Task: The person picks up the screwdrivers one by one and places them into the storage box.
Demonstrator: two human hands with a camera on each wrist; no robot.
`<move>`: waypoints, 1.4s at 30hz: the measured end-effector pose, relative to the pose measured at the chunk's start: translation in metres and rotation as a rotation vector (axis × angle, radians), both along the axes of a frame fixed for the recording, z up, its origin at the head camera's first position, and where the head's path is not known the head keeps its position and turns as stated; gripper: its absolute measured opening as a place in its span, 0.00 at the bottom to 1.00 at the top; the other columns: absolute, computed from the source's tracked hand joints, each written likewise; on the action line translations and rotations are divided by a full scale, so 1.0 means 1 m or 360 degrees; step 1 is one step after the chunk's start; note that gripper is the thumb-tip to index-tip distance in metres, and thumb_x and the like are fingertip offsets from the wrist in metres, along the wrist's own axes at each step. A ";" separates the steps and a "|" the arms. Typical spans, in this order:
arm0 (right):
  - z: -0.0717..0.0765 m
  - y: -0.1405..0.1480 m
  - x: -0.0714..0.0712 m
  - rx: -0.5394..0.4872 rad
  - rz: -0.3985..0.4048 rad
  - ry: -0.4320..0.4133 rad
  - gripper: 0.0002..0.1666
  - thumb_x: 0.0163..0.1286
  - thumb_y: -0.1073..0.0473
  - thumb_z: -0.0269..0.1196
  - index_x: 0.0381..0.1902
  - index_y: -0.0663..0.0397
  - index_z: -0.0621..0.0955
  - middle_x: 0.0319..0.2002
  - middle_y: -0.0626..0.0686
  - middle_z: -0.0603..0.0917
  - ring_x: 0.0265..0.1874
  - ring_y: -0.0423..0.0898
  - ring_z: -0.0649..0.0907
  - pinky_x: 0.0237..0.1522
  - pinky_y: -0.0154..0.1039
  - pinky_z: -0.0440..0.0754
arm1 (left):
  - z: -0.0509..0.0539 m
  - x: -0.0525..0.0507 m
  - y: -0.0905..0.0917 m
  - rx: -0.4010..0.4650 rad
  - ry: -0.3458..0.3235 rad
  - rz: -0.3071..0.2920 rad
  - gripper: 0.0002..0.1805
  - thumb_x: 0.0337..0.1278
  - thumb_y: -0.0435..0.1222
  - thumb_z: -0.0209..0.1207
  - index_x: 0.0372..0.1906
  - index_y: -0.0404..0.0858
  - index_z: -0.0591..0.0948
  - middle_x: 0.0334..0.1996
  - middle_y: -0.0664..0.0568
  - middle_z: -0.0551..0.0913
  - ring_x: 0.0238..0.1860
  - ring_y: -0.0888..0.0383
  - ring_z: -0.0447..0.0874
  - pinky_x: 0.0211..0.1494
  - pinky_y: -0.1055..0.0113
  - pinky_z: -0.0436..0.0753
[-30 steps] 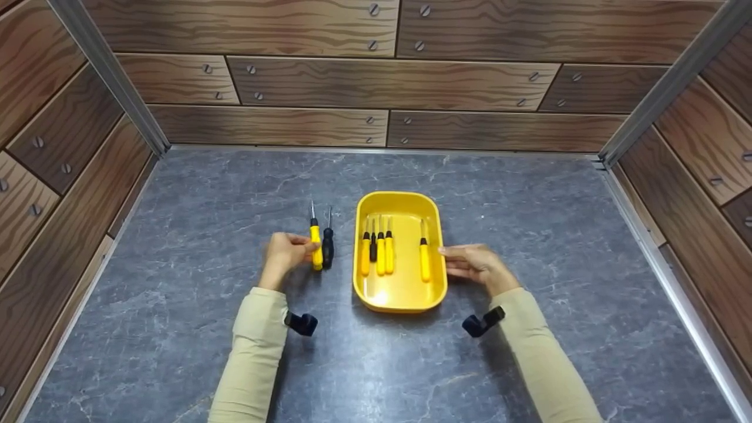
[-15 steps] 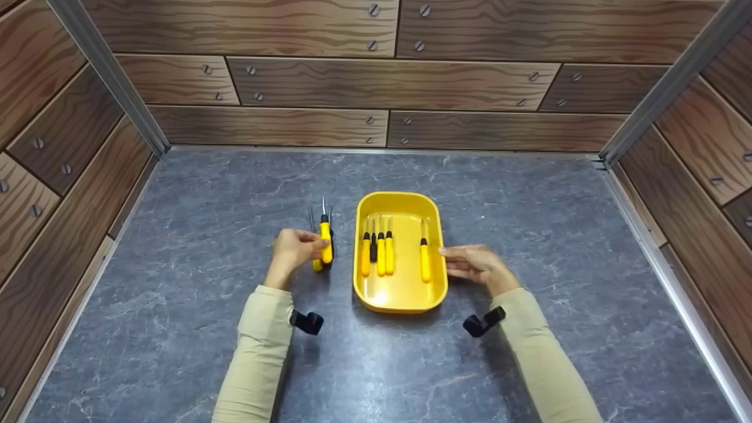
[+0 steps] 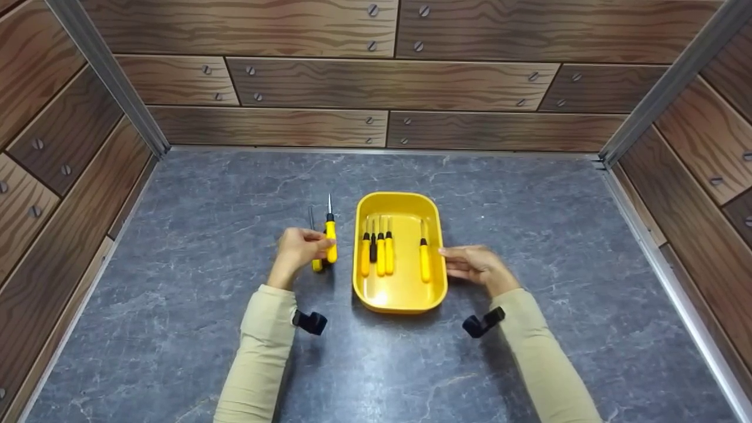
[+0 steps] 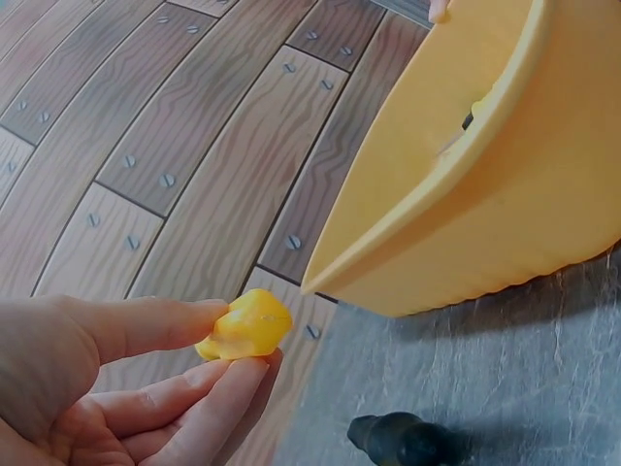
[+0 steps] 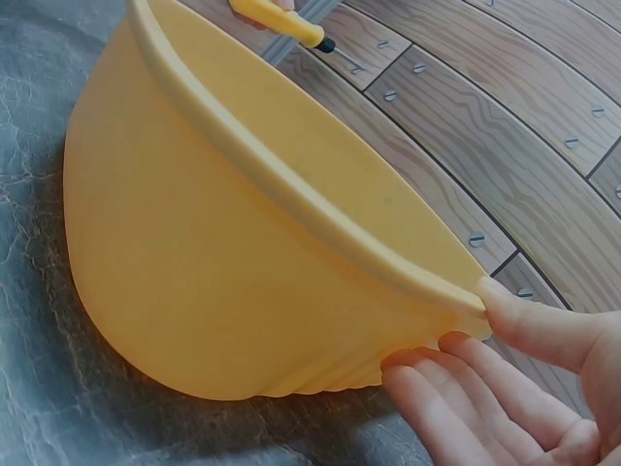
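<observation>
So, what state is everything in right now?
Held yellow screwdriver, raised off the table
Left grip, pinching it
Yellow bin, upright, open-topped
Right grip, holding the bin
Five bin screwdrivers, lying inside, four together, one apart
Black screwdriver, lying on the table
Second yellow screwdriver, partly hidden

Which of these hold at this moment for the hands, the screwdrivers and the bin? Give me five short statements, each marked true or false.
1. The left hand pinches a yellow-handled screwdriver. True.
2. The right hand is lifting a screwdriver. False: it grips the side of the yellow bin, thumb at the rim.
3. Five screwdrivers lie in the yellow bin, one set apart from the other four. True.
4. Every screwdriver in the yellow bin has a yellow handle. False: one is a black-handled screwdriver.
5. The screwdriver in the left hand is over the yellow bin. False: it is outside, to the left of it.
</observation>
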State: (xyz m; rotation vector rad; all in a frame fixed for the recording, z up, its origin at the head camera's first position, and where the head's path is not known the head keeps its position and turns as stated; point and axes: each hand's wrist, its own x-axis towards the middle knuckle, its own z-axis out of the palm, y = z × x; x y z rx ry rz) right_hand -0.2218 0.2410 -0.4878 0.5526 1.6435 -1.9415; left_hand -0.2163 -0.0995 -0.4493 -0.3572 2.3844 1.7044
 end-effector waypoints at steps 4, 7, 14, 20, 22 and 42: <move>0.000 0.000 0.000 0.0005 0.0007 -0.0003 0.06 0.59 0.62 0.70 0.23 0.51 0.86 0.22 0.48 0.89 0.26 0.43 0.89 0.35 0.34 0.91 | 0.001 0.001 0.003 -0.0038 0.0012 -0.0020 0.15 0.53 0.32 0.67 0.43 0.25 0.84 0.39 0.34 0.88 0.19 0.67 0.83 0.41 0.62 0.91; 0.000 -0.001 0.000 0.0017 0.0013 -0.0006 0.06 0.60 0.62 0.70 0.23 0.51 0.85 0.22 0.48 0.89 0.25 0.42 0.88 0.35 0.34 0.91 | 0.002 0.002 0.005 -0.0089 0.0021 -0.0024 0.15 0.52 0.34 0.67 0.42 0.27 0.85 0.39 0.35 0.88 0.21 0.65 0.85 0.41 0.61 0.91; 0.000 0.000 -0.001 0.0010 0.0003 -0.0013 0.07 0.60 0.63 0.70 0.23 0.50 0.85 0.22 0.48 0.89 0.25 0.42 0.89 0.34 0.34 0.91 | 0.004 0.004 0.009 -0.0132 0.0037 -0.0038 0.14 0.52 0.34 0.68 0.41 0.29 0.86 0.37 0.37 0.89 0.21 0.65 0.85 0.40 0.62 0.91; 0.000 0.001 0.001 -0.0008 0.0005 0.0002 0.07 0.59 0.63 0.70 0.22 0.50 0.86 0.22 0.48 0.89 0.25 0.42 0.89 0.34 0.34 0.91 | 0.006 0.003 0.011 -0.0103 0.0011 -0.0050 0.14 0.53 0.33 0.67 0.42 0.27 0.85 0.39 0.36 0.88 0.20 0.66 0.83 0.43 0.60 0.91; 0.000 0.001 0.001 -0.0014 0.0009 0.0004 0.07 0.59 0.63 0.70 0.22 0.50 0.86 0.22 0.48 0.89 0.25 0.42 0.89 0.34 0.34 0.91 | 0.007 0.002 0.013 -0.0089 0.0001 -0.0053 0.14 0.53 0.33 0.67 0.42 0.27 0.85 0.39 0.35 0.88 0.20 0.67 0.83 0.43 0.60 0.91; 0.000 -0.001 0.001 0.0006 0.0008 0.0017 0.05 0.60 0.62 0.69 0.25 0.54 0.86 0.22 0.48 0.89 0.25 0.42 0.88 0.34 0.34 0.91 | 0.012 -0.002 0.028 -0.0113 -0.0009 -0.0131 0.13 0.53 0.34 0.67 0.42 0.29 0.85 0.40 0.36 0.88 0.22 0.64 0.86 0.33 0.70 0.90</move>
